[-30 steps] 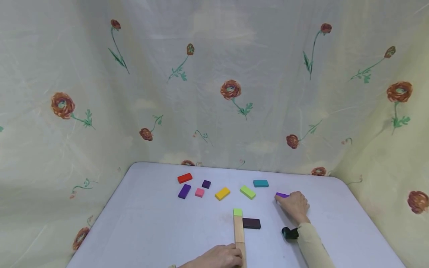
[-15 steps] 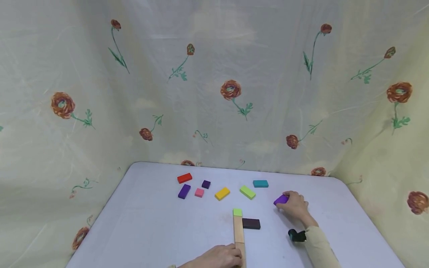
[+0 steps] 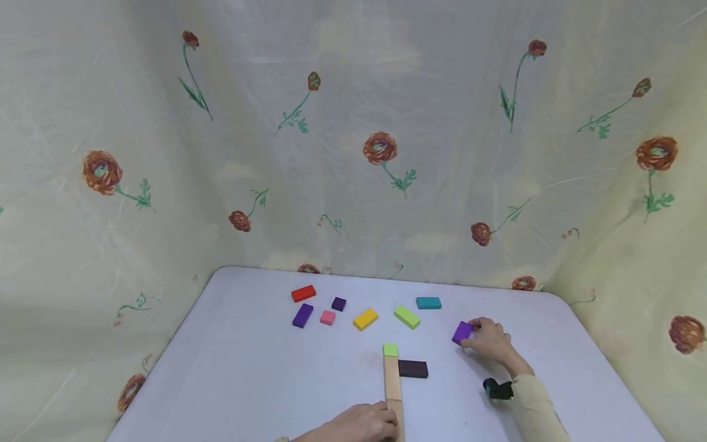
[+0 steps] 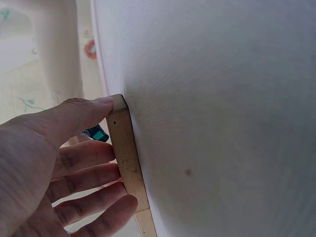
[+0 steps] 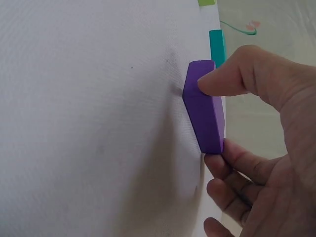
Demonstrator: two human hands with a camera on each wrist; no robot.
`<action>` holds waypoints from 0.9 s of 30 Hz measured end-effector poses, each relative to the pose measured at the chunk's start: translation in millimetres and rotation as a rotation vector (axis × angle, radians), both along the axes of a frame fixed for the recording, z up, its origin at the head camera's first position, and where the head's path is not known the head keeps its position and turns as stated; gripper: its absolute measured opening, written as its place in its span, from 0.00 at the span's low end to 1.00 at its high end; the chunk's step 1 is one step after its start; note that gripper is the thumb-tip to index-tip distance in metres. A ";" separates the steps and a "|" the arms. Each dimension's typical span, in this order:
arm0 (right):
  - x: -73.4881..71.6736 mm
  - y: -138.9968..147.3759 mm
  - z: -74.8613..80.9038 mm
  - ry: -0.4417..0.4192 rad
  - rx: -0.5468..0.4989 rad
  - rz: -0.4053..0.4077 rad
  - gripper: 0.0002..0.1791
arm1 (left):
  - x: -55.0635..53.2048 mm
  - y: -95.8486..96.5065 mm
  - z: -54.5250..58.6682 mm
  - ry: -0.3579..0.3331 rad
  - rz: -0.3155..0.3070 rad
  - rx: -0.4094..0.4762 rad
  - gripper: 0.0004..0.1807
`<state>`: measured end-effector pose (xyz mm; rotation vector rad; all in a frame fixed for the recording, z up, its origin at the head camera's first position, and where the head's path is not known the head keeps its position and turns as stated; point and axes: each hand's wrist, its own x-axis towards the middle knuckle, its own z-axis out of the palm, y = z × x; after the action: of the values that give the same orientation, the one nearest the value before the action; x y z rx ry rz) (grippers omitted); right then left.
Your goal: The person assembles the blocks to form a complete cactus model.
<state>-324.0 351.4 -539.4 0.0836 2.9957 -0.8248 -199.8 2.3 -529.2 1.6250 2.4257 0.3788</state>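
Note:
My right hand pinches a purple block between thumb and fingers, over the right part of the table. In the right wrist view the thumb lies on one face of the purple block, with fingertips at its lower end. My left hand holds the near plain wooden block, thumb at its end and fingertips along its edge. That block continues a straight row with another wooden block and a light green block at the far end. A dark brown block lies against the row's right side.
Across the back of the white table lie red, dark purple, violet, pink, yellow, lime and teal blocks. A flowered curtain hangs behind and at both sides.
My right hand has turned the purple block and shifted slightly, so more of the block shows. The forearm has swung to the right. My left hand stays on the wooden row.

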 end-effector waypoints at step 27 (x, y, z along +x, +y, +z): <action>-1.2 -42.5 -5.6 -0.035 -0.082 0.201 0.33 | 0.9 0.9 1.9 -0.046 0.014 -0.024 0.14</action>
<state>-325.2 308.9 -545.0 -0.1997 2.8720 -0.9105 -198.9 3.2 -527.3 1.5719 2.4000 0.3832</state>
